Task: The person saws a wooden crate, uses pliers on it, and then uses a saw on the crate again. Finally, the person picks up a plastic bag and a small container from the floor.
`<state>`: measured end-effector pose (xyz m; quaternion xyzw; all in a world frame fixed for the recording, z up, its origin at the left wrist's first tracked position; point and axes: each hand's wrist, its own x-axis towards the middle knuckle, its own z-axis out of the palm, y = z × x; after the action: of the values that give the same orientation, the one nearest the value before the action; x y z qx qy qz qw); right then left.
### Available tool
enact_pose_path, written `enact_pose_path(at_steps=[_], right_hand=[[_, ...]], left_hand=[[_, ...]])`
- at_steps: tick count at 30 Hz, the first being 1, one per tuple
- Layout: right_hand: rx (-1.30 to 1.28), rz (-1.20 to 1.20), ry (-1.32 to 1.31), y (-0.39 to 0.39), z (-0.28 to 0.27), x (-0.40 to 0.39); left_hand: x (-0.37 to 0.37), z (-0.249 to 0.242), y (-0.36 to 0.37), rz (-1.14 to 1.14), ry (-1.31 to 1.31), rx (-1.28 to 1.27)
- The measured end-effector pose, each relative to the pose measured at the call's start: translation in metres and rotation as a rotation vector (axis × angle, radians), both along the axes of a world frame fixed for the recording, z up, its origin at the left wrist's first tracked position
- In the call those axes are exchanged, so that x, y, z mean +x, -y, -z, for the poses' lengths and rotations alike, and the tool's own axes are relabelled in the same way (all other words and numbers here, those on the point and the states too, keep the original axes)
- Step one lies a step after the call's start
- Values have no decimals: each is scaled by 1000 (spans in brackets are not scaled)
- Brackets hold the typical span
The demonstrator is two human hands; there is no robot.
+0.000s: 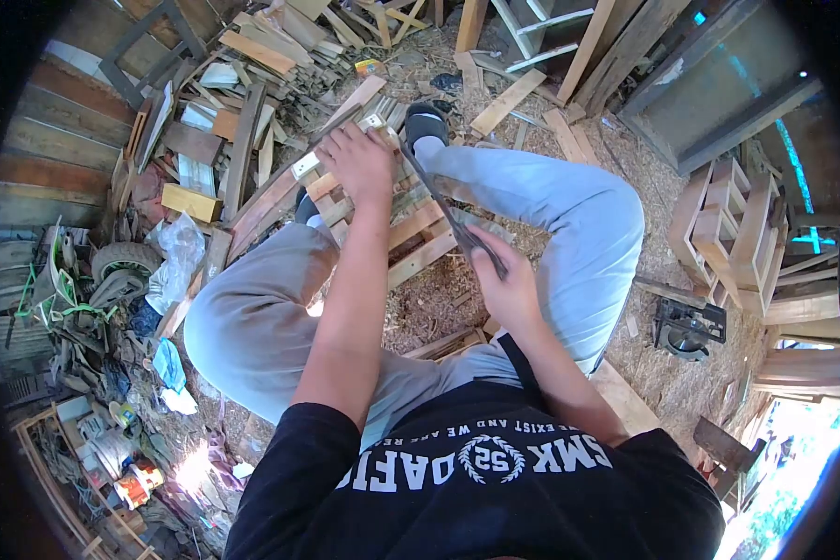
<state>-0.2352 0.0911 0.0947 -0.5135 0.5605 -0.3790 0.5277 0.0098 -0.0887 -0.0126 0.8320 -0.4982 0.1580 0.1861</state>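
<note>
My left hand (359, 163) is closed over a pale piece of wood (305, 166) with small dark holes, its fingers bent across the top. This piece rests on a slatted wooden frame (418, 224) between my legs. In my right hand (506, 280) is a long, narrow dark tool (443, 207), gripped near its lower end. The tool slants up and left, and its far end comes close to the pale wood beside my left hand. Its exact kind I cannot make out.
Scrap boards (275, 56) are heaped at the upper left. A circular saw (687, 329) lies on the sawdust-covered floor to the right, near wooden crates (733, 229). Plastic bags (179, 252) and a small wheel (124, 266) lie left. A ladder-like frame (541, 33) leans at the top.
</note>
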Motion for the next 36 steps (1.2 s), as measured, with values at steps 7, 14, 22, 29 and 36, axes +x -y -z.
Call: enact_pose_path(at_steps=[7,14,22,29,36], right_hand=[[-170,-50,-175,-5,1,4],[-149,-32,-112,9,14,20],[-96,-62,-68,15,8,15],[-79,-51,-155,-10,-3,0],[-147,-52,-185,-15,0,-4]], left_hand=[[1,2,-1,5,11,6],[3,1,-2,14,-30,17],[0,0,-6,3,-37,37],[0,-4,-2,1,-51,71],[1,-5,-1,5,-66,59]])
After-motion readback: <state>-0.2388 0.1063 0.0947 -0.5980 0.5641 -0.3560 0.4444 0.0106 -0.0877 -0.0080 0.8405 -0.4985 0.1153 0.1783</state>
